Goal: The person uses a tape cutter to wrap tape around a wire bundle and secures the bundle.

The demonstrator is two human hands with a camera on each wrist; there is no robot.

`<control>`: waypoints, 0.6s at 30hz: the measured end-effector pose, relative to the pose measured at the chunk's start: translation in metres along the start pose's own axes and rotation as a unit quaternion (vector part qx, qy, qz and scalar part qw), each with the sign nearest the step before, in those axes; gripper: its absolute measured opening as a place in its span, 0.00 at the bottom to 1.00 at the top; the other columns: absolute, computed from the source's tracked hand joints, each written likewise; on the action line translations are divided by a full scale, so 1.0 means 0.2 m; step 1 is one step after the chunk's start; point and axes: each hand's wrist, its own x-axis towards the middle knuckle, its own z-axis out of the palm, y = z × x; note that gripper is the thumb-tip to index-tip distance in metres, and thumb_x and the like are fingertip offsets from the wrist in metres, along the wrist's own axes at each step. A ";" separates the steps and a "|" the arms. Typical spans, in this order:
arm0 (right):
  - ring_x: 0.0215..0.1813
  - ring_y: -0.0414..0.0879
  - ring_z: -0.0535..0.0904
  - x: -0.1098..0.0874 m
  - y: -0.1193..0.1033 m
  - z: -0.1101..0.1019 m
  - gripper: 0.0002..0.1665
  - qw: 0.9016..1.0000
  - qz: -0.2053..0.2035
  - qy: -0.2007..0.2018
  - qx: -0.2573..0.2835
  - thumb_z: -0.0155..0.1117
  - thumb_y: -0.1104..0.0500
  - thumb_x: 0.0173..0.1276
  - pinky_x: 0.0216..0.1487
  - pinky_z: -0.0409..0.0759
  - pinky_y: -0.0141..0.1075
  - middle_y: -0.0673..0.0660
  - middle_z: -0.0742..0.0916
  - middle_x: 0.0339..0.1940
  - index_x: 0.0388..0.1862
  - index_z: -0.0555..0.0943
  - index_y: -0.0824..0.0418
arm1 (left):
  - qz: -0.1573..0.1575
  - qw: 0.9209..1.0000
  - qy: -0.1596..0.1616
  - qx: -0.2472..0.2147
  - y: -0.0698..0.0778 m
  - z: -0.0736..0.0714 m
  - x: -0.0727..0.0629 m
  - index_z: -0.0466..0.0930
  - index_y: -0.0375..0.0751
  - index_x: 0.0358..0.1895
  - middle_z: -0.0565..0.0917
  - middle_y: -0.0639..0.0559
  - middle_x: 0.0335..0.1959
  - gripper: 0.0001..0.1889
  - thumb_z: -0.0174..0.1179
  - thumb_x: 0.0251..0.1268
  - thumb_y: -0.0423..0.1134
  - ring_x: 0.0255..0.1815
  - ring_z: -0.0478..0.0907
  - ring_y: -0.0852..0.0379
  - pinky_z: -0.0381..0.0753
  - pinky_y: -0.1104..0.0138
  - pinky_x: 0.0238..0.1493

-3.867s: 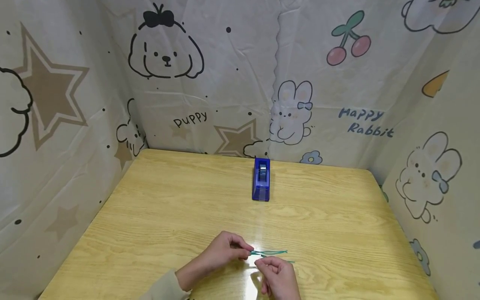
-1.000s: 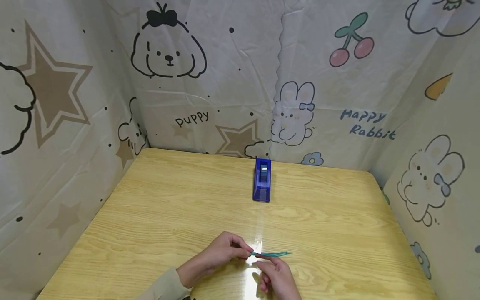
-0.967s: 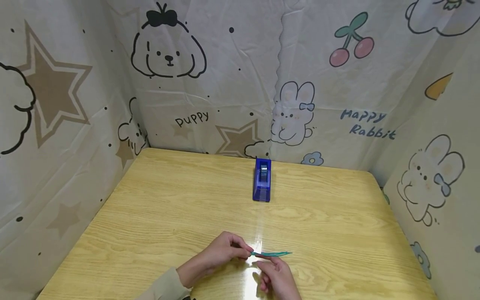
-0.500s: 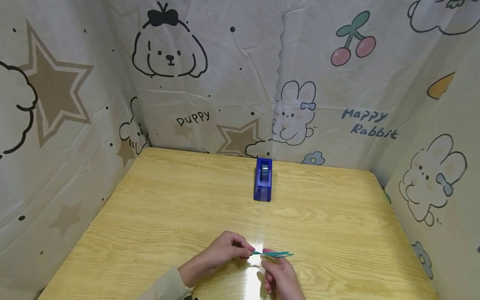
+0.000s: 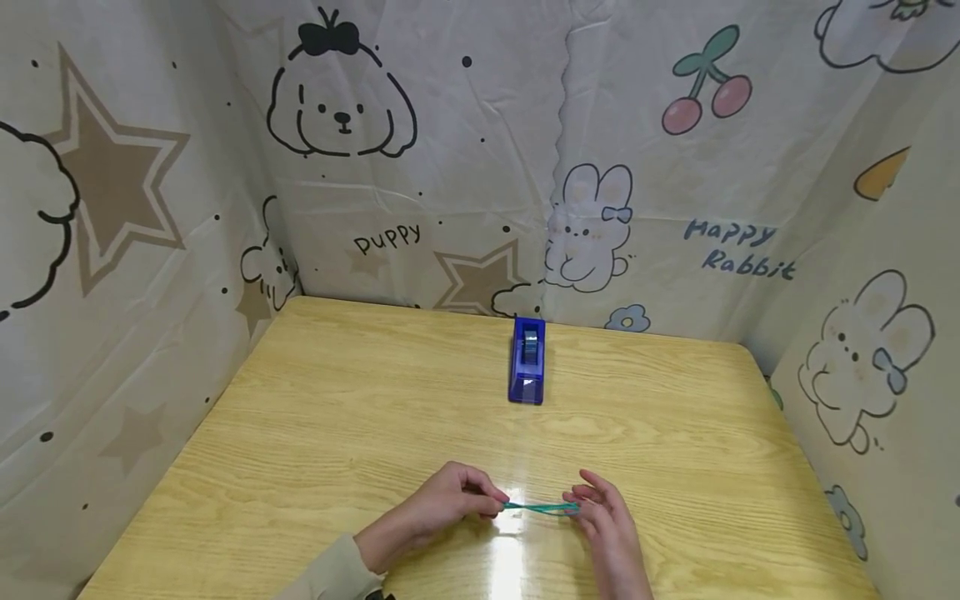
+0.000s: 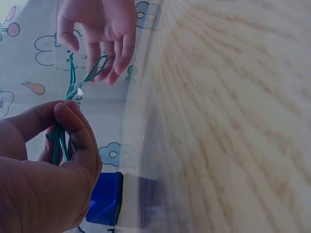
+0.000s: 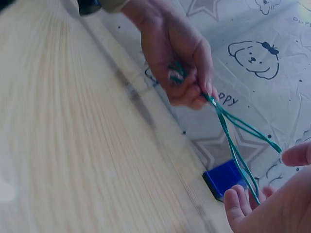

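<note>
My left hand pinches a bundle of thin green cord between thumb and forefinger. In the left wrist view, some of the cord passes behind the fingertips toward the palm. Beyond the pinch, the strands fork into two looped, twisted parts in the right wrist view. A small shiny clear piece, like tape, clings to them just past my left fingertips. My right hand is at the loops' far ends, fingers spread and loosely bent, thumb apart; the loop ends overlap its fingers.
A blue tape dispenser with a roll in it stands at the back middle of the wooden table. Patterned cloth hangs behind the table and along both sides.
My right hand has moved from below the middle of the cord to its right end, and its fingers have spread. The left hand keeps its pinch in about the same place.
</note>
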 end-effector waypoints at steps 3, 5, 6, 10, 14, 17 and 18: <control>0.56 0.40 0.82 0.02 -0.03 0.00 0.23 0.998 -0.020 0.002 -0.051 0.46 0.63 0.82 0.59 0.76 0.28 0.55 0.84 0.54 0.70 0.70 0.73 | -0.001 1.000 0.003 0.002 0.00 0.00 0.00 0.85 0.24 0.39 0.91 0.44 0.42 0.06 0.68 0.63 0.26 0.37 0.86 0.57 0.88 0.67 0.44; 0.53 0.42 0.84 0.04 -0.05 0.00 0.21 0.996 -0.037 0.002 -0.087 0.48 0.59 0.84 0.57 0.78 0.29 0.57 0.87 0.51 0.64 0.76 0.72 | 0.000 1.000 0.006 0.006 0.00 0.00 0.00 0.86 0.27 0.38 0.91 0.44 0.42 0.04 0.68 0.62 0.25 0.36 0.86 0.58 0.87 0.68 0.43; 0.51 0.43 0.85 0.05 -0.06 0.00 0.21 0.993 -0.045 -0.001 -0.105 0.51 0.57 0.84 0.55 0.80 0.30 0.59 0.88 0.49 0.61 0.78 0.72 | 0.000 1.000 0.007 0.007 0.00 0.00 0.00 0.87 0.28 0.37 0.91 0.43 0.42 0.03 0.68 0.62 0.25 0.36 0.85 0.58 0.87 0.69 0.43; 0.43 0.46 0.87 0.10 -0.11 0.01 0.19 0.984 -0.057 -0.051 -0.161 0.62 0.56 0.79 0.49 0.86 0.34 0.64 0.89 0.41 0.53 0.83 0.72 | 0.001 1.000 0.005 0.017 0.00 0.00 0.00 0.87 0.28 0.36 0.90 0.43 0.41 0.02 0.67 0.62 0.25 0.36 0.85 0.59 0.87 0.69 0.42; 0.41 0.45 0.87 0.16 -0.13 0.01 0.19 0.960 -0.044 -0.149 -0.235 0.65 0.53 0.77 0.47 0.85 0.32 0.61 0.90 0.38 0.50 0.85 0.70 | 0.002 1.000 -0.004 0.026 0.00 -0.01 0.01 0.86 0.22 0.40 0.90 0.44 0.42 0.07 0.68 0.63 0.27 0.36 0.85 0.59 0.87 0.68 0.43; 0.41 0.43 0.87 0.20 -0.12 0.00 0.19 0.933 -0.056 -0.207 -0.290 0.64 0.50 0.78 0.45 0.83 0.30 0.59 0.90 0.39 0.47 0.86 0.67 | 0.004 1.000 -0.009 0.029 0.00 -0.01 0.01 0.86 0.22 0.41 0.90 0.45 0.41 0.08 0.68 0.65 0.28 0.37 0.85 0.58 0.87 0.68 0.44; 0.39 0.42 0.87 0.21 -0.12 0.00 0.18 0.926 -0.056 -0.222 -0.300 0.63 0.50 0.78 0.43 0.83 0.31 0.59 0.91 0.38 0.46 0.86 0.65 | 0.005 0.999 -0.011 0.030 0.00 -0.01 0.01 0.86 0.22 0.42 0.90 0.45 0.41 0.08 0.67 0.65 0.28 0.37 0.85 0.58 0.87 0.68 0.44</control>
